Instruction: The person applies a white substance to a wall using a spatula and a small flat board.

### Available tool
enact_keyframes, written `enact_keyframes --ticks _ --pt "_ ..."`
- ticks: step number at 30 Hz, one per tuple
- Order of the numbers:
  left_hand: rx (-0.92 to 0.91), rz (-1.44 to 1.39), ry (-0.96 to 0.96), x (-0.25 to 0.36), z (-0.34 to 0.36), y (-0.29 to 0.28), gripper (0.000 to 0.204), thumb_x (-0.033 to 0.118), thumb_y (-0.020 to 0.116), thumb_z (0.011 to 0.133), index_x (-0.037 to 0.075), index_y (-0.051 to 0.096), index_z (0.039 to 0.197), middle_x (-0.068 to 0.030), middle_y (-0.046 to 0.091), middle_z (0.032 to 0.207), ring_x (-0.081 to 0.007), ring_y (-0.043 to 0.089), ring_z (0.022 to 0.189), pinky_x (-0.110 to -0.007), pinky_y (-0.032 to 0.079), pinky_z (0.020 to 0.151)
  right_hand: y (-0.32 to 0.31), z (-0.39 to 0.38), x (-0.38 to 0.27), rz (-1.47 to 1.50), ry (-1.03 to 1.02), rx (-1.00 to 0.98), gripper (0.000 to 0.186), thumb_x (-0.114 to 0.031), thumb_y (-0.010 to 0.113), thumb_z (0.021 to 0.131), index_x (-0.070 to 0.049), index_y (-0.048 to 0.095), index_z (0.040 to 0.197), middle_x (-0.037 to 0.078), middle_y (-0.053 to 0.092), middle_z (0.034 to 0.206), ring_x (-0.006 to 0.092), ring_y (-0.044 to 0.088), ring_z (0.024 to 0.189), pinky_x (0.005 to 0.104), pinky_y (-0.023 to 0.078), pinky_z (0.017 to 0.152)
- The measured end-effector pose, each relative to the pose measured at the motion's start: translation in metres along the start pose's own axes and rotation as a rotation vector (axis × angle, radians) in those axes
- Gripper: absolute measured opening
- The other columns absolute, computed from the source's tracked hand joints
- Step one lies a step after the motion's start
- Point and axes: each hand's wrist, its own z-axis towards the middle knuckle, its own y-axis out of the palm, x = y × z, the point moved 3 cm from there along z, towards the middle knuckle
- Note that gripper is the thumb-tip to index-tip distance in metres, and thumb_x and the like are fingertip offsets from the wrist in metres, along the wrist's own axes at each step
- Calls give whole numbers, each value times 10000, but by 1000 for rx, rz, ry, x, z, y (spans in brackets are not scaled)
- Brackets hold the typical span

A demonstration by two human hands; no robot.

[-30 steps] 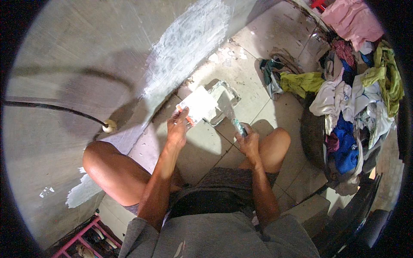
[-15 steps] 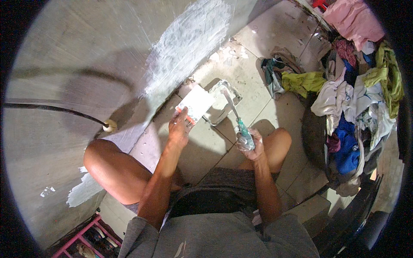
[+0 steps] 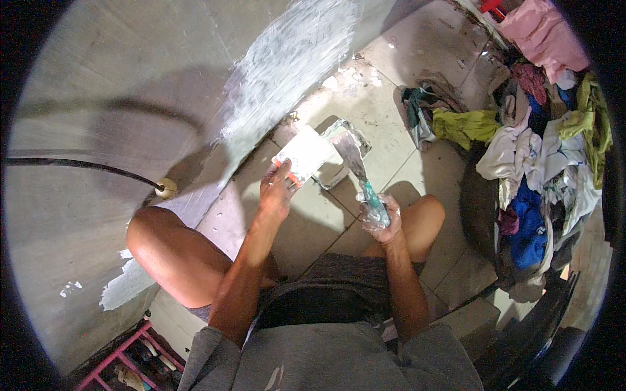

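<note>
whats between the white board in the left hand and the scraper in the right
In the head view, a putty-smeared tub sits on the floor tiles between the white board in the left hand and the scraper in the right hand.

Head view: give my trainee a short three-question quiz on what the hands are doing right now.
1. True or false: the left hand holds a flat white board.
2. What does the right hand grip? A) a putty knife B) a hammer C) a brush
3. Where is the pile of clothes: on the person's left or right?

Key: 1 true; 2 A; 3 right, beside the tiled floor.
</note>
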Motion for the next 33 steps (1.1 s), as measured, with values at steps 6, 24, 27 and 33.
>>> enact_keyframes --ticks 6,24,27,33 --pt "-10 -3 13 1 1 -1 353 177 578 831 69 461 1146 -56 542 1063 -200 508 1000 -364 409 864 -4 1 -1 -53 -16 106 350 -324 470 816 -20 541 974 83 565 664 181 511 455 320 442 437" --pt "-16 74 146 -2 3 -5 180 188 567 836 73 573 974 -26 603 913 -115 572 791 -273 469 666 6 3 -2 -306 -14 -2 417 -264 451 825 63 483 1081 65 548 667 128 447 433 242 363 379" --pt "28 80 132 1 -3 2 190 187 568 835 72 573 985 -24 602 924 -114 570 805 -275 472 675 0 2 -3 -218 -13 25 395 -265 457 825 55 497 1051 65 548 664 129 449 428 247 366 373" --pt "7 100 108 -1 4 -2 292 197 591 823 83 515 1082 -37 584 1022 -166 565 897 -313 447 751 -7 1 -4 -151 -57 84 369 -264 464 822 45 513 1018 94 570 690 152 467 413 260 384 360"
